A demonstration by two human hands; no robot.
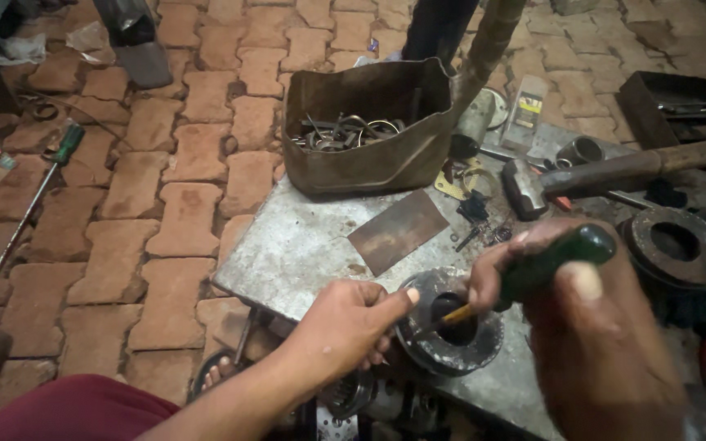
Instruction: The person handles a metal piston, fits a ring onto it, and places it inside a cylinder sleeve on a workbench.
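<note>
The round, dark steel ring-shaped part with a hollow centre point(449, 331) lies flat near the front edge of the scuffed grey metal tabletop point(304, 245). It looks heavy, rigid and probably greasy, so the outer rim seems the safest place to hold it. The left hand point(349, 327) is closed against that rim, thumb pressing the top. The right hand point(590, 327) is wrapped tight around a green-handled screwdriver point(533, 265), tip down in the bore. A battered metal tub of rings point(365, 131) and a hammer point(614, 175) sit behind, above a floor of interlocking reddish brick pavers point(165, 163).
</note>
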